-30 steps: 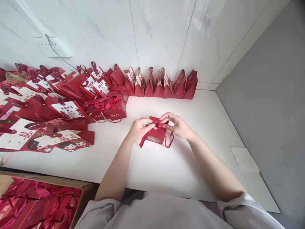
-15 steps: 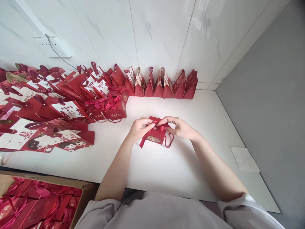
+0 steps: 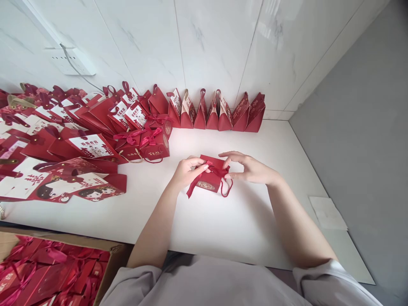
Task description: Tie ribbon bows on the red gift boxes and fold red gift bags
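A small red gift box (image 3: 207, 185) with a gold round emblem sits on the white table in front of me. A red ribbon (image 3: 192, 187) lies across its top, one tail hanging over the left side. My left hand (image 3: 190, 172) pinches the ribbon between thumb and fingers at the box's top left. Just right of the box is my right hand (image 3: 245, 167), its thumb and fingers spread apart around the ribbon's right end, seemingly gripping nothing. A red rope handle (image 3: 227, 188) loops from the box's right side onto the table.
Red gift boxes with bows (image 3: 155, 146) stand left of centre, beside many red and white gift bags (image 3: 92, 146). A row of red bags (image 3: 225, 119) lines the tiled wall. A cardboard carton (image 3: 111, 259) of ribboned red boxes is at lower left. White paper (image 3: 328, 212) lies at right.
My right hand has let go of the ribbon and moved right, its fingers opening. The left hand keeps its pinch, and the box stays in place.
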Demonstrator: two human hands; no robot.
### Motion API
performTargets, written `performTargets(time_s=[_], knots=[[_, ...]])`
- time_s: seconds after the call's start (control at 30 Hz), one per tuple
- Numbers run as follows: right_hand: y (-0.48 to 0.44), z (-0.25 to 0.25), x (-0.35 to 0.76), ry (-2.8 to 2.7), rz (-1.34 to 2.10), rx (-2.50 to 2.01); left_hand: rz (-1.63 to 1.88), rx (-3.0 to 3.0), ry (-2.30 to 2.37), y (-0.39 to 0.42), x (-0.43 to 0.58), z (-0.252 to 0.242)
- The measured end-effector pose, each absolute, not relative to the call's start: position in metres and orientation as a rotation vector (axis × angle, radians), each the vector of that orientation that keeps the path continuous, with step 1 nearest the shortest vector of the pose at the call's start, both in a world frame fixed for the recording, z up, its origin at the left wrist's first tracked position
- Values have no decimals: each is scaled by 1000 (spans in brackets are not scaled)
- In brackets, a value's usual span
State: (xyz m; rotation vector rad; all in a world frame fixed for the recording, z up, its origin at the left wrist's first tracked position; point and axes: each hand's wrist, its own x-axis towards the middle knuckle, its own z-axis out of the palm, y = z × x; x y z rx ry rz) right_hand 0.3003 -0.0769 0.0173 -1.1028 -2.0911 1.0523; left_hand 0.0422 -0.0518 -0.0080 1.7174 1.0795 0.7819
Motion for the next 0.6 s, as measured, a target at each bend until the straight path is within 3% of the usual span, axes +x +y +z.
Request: performTargets(time_s=[0.13,0.33,0.6], knots=[[-75,14,308,-2173,1049,-1072,777,1720,1087,-52,42,-8],[-72,3,285,-1863,1228,-754,804,1731,1069,-53,44,-9],[-73,-22,250,-1722,1020,-889,825,1779,1118,-52,45,-11]])
